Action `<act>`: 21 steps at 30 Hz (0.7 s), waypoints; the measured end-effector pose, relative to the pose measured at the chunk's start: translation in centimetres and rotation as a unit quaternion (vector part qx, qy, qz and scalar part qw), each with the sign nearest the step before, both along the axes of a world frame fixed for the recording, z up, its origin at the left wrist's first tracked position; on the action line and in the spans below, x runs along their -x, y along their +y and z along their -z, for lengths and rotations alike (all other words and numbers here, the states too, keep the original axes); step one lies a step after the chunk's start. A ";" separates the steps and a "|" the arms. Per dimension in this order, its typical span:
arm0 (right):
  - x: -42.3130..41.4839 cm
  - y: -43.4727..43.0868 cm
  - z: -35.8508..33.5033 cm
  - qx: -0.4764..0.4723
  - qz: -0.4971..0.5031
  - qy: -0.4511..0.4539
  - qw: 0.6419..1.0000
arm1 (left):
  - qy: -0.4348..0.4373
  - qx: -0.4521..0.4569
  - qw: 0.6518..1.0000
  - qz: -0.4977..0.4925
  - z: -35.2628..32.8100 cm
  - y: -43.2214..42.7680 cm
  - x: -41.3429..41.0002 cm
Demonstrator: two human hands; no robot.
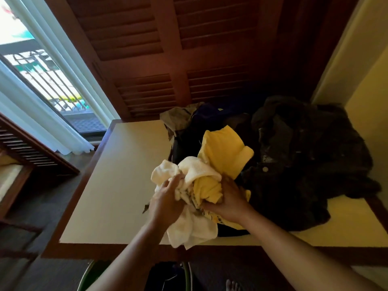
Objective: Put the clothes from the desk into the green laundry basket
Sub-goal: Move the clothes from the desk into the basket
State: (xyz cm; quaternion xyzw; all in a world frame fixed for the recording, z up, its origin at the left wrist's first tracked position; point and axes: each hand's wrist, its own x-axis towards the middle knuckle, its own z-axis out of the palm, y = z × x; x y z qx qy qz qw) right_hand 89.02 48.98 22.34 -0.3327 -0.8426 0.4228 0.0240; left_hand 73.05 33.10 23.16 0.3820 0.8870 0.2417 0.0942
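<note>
Fingers of left hand (pixel 165 201) and right hand (pixel 230 201) clutch a bunched white towelling cloth (pixel 192 227) and yellow cotton shirt (pixel 224 150) on the cream tabletop (pixel 117 185); trailing folds may slip, missing the green laundry basket (pixel 85 274) below the fingers

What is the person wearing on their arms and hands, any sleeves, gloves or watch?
Nothing visible. The left hand and right hand are gloveless; the left forearm and right forearm are bare to the picture's edge: no sleeve, watch or bracelet.

Dark louvered wooden shutters (pixel 126 28), bright window (pixel 42 74) with white curtain (pixel 52 131), yellow wall (pixel 346 49).
</note>
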 end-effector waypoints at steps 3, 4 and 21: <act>-0.4 -1.9 -1.0 0.034 0.038 0.081 0.995 | 0.014 -0.001 1.000 -0.003 -1.2 -1.2 -0.3; -0.6 -2.6 -1.7 0.059 0.032 0.120 0.990 | 0.014 0.003 1.000 -0.002 -1.5 -1.9 -0.4; 0.7 -27.1 -2.8 0.063 0.046 0.264 0.961 | -0.125 -0.183 0.961 -0.166 -2.3 -30.2 -1.9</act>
